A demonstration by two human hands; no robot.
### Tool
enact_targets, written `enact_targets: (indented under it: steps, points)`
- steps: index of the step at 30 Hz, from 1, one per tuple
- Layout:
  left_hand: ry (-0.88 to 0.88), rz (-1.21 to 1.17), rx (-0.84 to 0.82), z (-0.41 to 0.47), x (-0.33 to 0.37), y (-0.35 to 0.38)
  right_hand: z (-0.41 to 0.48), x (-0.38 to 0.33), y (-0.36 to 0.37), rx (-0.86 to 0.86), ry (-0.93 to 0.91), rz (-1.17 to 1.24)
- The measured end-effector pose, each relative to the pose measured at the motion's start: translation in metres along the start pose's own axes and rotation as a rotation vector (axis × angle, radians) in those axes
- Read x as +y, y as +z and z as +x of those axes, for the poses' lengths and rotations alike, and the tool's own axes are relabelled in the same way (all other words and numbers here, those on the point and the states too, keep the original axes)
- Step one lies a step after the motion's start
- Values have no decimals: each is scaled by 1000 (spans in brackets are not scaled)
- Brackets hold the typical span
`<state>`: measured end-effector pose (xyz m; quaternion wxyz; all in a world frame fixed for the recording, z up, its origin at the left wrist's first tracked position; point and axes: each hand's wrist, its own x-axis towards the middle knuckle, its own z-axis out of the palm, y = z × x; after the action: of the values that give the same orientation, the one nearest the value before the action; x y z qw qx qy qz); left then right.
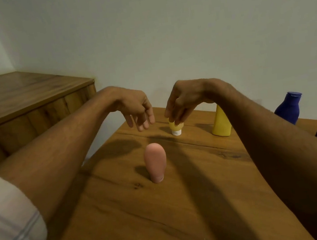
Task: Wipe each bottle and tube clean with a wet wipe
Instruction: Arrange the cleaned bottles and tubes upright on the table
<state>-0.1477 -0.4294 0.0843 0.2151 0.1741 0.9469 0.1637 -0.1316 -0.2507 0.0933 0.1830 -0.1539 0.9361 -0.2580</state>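
View from a head-worn camera, looking down at two bare forearms that reach out over a brown wooden table (125,213). The right hand (183,100) arches downward, and its fingertips pinch the top end of a small yellow plastic tube (176,127), which stands upright on its white cap near the far edge. The left hand (132,107) hovers just beside that tube, on its left, with its fingers loose, hanging and holding nothing. No wet wipe is visible in either hand.

The tube's long axis is vertical and lies directly under the right hand, so that hand is the nearer one (the left would have to come across to steady or wipe it). A rounded pink plastic tube (155,162) stands on its cap closer to the viewer, between the forearms and touched by neither. To the right stand a taller yellow plastic bottle (221,122) and two dark blue plastic bottles (289,108).
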Motion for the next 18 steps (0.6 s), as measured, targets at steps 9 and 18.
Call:
enact_targets:
  steps: [9, 18]
  points:
    - [203, 201, 146, -49, 25, 74, -23, -30, 35, -231, 15, -53]
    - [85, 46, -46, -36, -2, 55, -19, -33, 56, -194, 27, -175]
